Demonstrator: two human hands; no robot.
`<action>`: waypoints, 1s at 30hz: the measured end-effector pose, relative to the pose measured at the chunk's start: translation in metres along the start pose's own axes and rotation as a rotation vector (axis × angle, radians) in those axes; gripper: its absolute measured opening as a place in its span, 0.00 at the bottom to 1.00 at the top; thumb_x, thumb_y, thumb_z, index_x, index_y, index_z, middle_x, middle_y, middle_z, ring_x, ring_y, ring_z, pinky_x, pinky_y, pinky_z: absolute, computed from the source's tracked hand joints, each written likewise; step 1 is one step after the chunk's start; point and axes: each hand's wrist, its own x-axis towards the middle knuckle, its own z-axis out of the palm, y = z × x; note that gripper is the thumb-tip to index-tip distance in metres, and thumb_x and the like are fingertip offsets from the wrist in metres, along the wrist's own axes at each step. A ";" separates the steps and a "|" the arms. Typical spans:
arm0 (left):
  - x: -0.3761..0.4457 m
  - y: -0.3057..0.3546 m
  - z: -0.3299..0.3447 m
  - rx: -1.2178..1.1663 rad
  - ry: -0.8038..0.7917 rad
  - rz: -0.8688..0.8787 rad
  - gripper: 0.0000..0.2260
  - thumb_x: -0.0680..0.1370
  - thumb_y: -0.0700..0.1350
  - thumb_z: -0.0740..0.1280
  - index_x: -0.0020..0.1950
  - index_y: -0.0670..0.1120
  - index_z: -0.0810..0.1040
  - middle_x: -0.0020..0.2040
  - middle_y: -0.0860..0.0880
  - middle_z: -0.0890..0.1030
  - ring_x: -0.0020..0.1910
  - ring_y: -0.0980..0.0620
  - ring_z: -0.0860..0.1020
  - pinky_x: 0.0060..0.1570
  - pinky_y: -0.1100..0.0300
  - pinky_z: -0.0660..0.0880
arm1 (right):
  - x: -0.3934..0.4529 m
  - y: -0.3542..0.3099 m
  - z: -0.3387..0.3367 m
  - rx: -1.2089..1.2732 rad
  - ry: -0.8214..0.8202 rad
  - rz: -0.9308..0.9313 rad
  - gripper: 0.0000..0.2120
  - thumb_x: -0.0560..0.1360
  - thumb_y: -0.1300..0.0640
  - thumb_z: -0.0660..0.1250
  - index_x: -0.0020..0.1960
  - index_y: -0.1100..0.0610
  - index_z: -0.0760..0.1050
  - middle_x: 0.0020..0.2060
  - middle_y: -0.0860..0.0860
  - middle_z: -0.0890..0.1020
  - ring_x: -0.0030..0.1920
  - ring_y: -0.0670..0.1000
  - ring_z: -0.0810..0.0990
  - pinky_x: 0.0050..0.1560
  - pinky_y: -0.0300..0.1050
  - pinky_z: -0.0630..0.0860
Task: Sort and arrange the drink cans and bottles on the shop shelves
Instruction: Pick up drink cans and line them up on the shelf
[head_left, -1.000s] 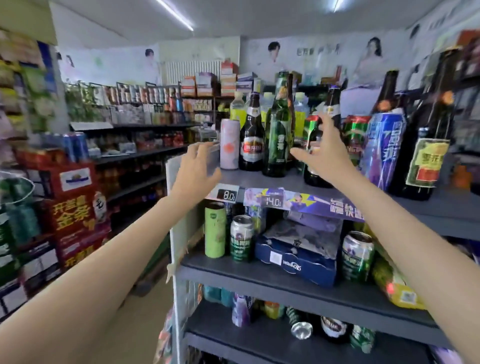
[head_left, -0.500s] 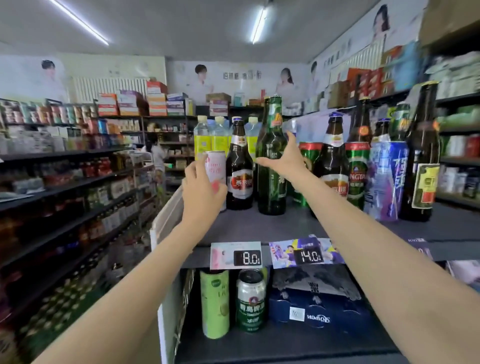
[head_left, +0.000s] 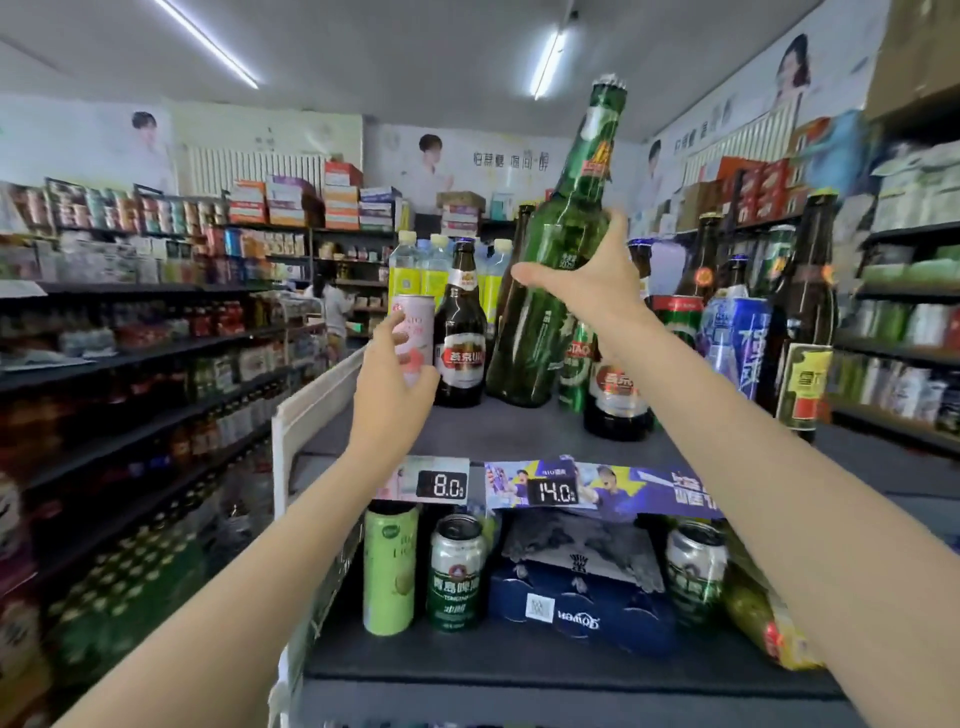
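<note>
Now | right hand (head_left: 592, 280) clamped on green bottle (head_left: 550, 291), tilted, base near top shelf (head_left: 519, 431) | left hand (head_left: 395, 379) wrapped round pink can (head_left: 414, 332) | advice: stand bottle upright, clear of brown bottle (head_left: 460, 343).

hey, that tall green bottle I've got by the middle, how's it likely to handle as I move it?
The green bottle looks like glass, so probably heavy for its size and breakable if it knocks the brown bottle beside it. It is tall with a narrow neck and already leans in the right hand, so likely tippy when set down. The smooth surface may be slippery.
</note>
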 end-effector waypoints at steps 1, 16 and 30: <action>-0.015 0.009 -0.001 -0.021 0.027 0.011 0.23 0.78 0.39 0.62 0.72 0.46 0.60 0.62 0.51 0.71 0.57 0.55 0.73 0.47 0.69 0.69 | -0.011 -0.007 -0.014 0.028 -0.016 -0.025 0.46 0.66 0.51 0.77 0.73 0.52 0.51 0.65 0.47 0.68 0.60 0.44 0.65 0.60 0.40 0.61; -0.295 -0.073 -0.047 0.431 -0.148 -0.169 0.19 0.73 0.42 0.60 0.63 0.43 0.70 0.53 0.45 0.70 0.56 0.42 0.72 0.54 0.56 0.68 | -0.265 0.096 -0.049 0.021 -0.643 0.100 0.41 0.60 0.51 0.79 0.65 0.43 0.58 0.50 0.29 0.71 0.47 0.21 0.70 0.44 0.17 0.65; -0.656 -0.400 -0.005 0.546 -0.460 -0.710 0.24 0.69 0.37 0.60 0.66 0.44 0.69 0.55 0.41 0.72 0.54 0.39 0.74 0.51 0.58 0.67 | -0.630 0.455 0.116 -0.134 -0.779 0.540 0.37 0.57 0.57 0.82 0.58 0.45 0.65 0.49 0.42 0.76 0.54 0.47 0.76 0.51 0.34 0.66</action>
